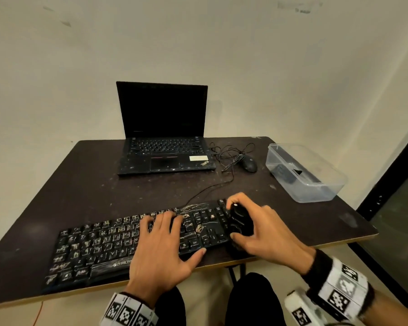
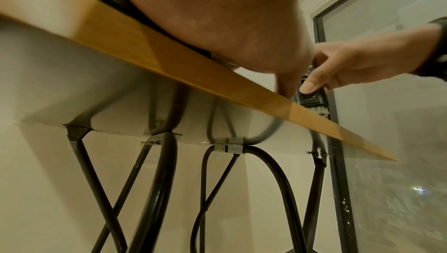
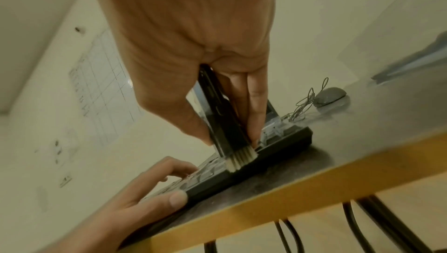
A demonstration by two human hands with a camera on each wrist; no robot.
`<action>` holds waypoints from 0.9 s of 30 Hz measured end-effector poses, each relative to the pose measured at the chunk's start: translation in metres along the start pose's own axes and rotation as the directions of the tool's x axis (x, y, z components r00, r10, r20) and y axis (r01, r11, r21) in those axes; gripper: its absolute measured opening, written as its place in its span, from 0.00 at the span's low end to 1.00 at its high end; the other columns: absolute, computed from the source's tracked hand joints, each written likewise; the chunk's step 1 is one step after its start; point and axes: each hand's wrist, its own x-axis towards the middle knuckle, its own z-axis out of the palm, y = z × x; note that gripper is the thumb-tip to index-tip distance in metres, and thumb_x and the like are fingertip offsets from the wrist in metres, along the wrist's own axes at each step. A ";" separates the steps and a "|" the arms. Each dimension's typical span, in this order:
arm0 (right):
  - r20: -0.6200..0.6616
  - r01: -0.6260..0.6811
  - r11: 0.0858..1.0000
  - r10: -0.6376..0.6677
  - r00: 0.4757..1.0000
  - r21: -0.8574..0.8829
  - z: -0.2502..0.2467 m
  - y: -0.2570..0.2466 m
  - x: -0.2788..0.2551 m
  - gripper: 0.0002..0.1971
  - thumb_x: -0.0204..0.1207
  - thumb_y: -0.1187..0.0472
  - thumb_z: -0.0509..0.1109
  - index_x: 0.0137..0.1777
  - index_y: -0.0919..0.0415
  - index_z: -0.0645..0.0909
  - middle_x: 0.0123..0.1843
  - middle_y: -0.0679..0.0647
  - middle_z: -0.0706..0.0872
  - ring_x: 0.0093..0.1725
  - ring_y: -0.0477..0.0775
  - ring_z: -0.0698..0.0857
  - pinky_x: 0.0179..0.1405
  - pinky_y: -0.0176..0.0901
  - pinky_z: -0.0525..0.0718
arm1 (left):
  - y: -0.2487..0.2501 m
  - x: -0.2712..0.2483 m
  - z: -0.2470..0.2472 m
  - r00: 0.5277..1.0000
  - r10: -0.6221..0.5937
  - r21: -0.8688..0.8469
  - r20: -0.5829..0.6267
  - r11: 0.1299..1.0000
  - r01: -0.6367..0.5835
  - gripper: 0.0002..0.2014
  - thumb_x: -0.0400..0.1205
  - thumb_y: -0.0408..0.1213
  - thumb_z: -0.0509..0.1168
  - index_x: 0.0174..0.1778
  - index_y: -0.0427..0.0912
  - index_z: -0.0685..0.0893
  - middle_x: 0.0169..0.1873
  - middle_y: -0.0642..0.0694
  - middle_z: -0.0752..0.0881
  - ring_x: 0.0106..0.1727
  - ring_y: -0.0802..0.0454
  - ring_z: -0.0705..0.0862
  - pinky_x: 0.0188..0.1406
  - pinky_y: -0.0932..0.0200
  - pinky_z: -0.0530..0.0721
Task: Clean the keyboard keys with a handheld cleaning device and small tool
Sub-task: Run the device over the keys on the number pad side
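**At the right end of the keyboard, the brush comes down**

On the table [image 1: 92, 184] near the front edge lies the black keyboard [image 1: 99, 245]. Its long side runs from about 8 o'clock to 2 o'clock in the head view. White scribbly marks cover many keys.

The right hand [image 1: 266, 231] has its grip wrapped around the black cleaning device [image 1: 239, 223]. It stands nearly upright at the right end of the keyboard. The right wrist view shows pale bristles [image 3: 241, 158] at its bottom, touching the keyboard's end edge. The thumb presses on the front of the device, low down, in the left wrist view.

The left hand [image 1: 163, 250] lies flat on the keys, fingers spread and straight, thumb on the front edge. It grasps nothing; it seems to be holding the keyboard steady.

The dirty keys lie toward 8 o'clock from the brush, so the sweep likely goes that way, toward the left hand.

At 2 o'clock sits a clear plastic box [image 1: 323, 194] with something small and dark inside; what it is cannot be told. A laptop [image 1: 165, 128] and mouse [image 1: 249, 164] sit at the back.
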 end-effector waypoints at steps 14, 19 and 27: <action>-0.034 -0.019 0.998 0.017 0.999 -0.057 0.002 0.005 0.050 0.28 0.71 0.63 0.80 0.63 0.41 0.71 0.37 0.50 0.88 0.33 0.52 0.87 0.32 0.42 0.83 | 0.001 0.000 -0.001 1.000 -0.005 0.000 0.019 1.000 0.005 0.43 0.78 0.76 0.57 0.70 0.40 0.84 0.65 0.42 0.81 0.68 0.40 0.81 0.76 0.31 0.70; 0.018 -0.006 0.999 0.006 1.000 -0.046 -0.003 -0.002 0.002 0.27 0.72 0.62 0.81 0.64 0.42 0.72 0.39 0.50 0.90 0.32 0.54 0.86 0.35 0.47 0.86 | 0.002 0.000 0.000 1.000 -0.001 0.014 0.020 1.000 0.001 0.43 0.79 0.75 0.56 0.70 0.38 0.84 0.65 0.42 0.81 0.68 0.40 0.81 0.77 0.32 0.69; -0.055 -0.056 0.997 0.053 0.997 -0.056 0.004 -0.005 0.050 0.29 0.71 0.63 0.82 0.64 0.41 0.72 0.39 0.52 0.89 0.34 0.52 0.87 0.35 0.50 0.86 | 0.002 0.001 -0.003 0.999 -0.012 0.009 0.051 1.000 0.012 0.44 0.77 0.76 0.57 0.71 0.38 0.83 0.67 0.41 0.81 0.70 0.39 0.80 0.77 0.31 0.68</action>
